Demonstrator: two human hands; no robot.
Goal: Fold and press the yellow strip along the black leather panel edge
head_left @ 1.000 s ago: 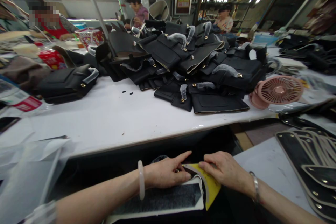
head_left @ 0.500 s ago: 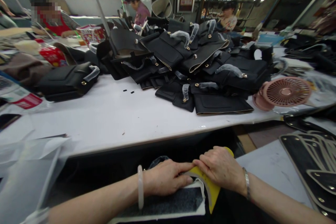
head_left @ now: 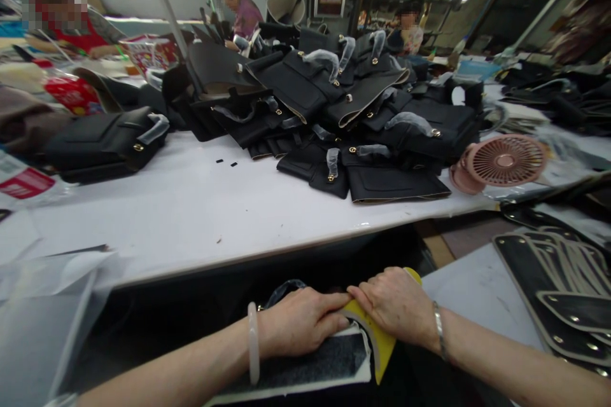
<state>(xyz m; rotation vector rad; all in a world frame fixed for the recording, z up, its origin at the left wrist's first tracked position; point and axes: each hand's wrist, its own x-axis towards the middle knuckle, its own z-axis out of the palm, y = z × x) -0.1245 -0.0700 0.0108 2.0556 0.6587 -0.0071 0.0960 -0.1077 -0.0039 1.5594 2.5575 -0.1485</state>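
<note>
My right hand [head_left: 394, 306] is closed around a yellow curved piece [head_left: 382, 350] whose pointed lower end shows below the fingers. Beside it, my left hand [head_left: 305, 321] presses on the top edge of a dark panel with a white border [head_left: 315, 365], its index finger reaching to my right hand's thumb. The thumb of my left hand lies along the white edge, next to the yellow piece. What is under the left palm is hidden.
Black bags [head_left: 296, 86] are heaped on the white table [head_left: 191, 210]. A pink fan [head_left: 506, 160] stands to their right. Black straps with pale edges [head_left: 529, 292] lie at the right. Other people sit beyond the table, one in red [head_left: 64, 32].
The whole view has shifted slightly, so the bags and fan appear further left. Both hands keep nearly the same hold on the yellow piece and the panel.
</note>
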